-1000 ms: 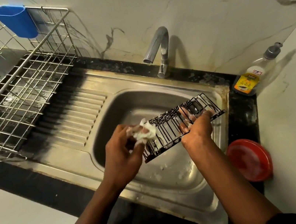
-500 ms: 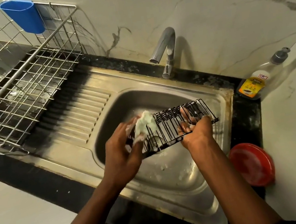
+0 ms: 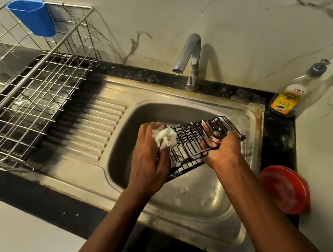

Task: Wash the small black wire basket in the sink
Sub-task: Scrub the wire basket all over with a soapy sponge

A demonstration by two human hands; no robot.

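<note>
- Mid-wash, I'd say: small black wire basket [image 3: 194,141] is sudsy, held tilted over the sink [image 3: 196,212] bowl. Rinse not yet done, no water from tap [image 3: 188,57].
- Left hand [image 3: 147,161] clamped round soapy scrubber [image 3: 164,137], pressed on basket's left end.
- Right hand [image 3: 222,149] grips right end, fingers hooked thru wires.

I note the small black wire basket [image 3: 192,141], a rectangular frame of thin dark bars with low sides, held at a slant above the basin of the stainless steel sink [image 3: 119,139]. The right hand [image 3: 224,149] grips its right end, with fingers showing behind the bars. The left hand [image 3: 149,161] presses a foamy white-green scrub pad [image 3: 164,137] against its left end. I see suds clinging to several wires. The basin is wet, and foam specks lie on its floor.
</note>
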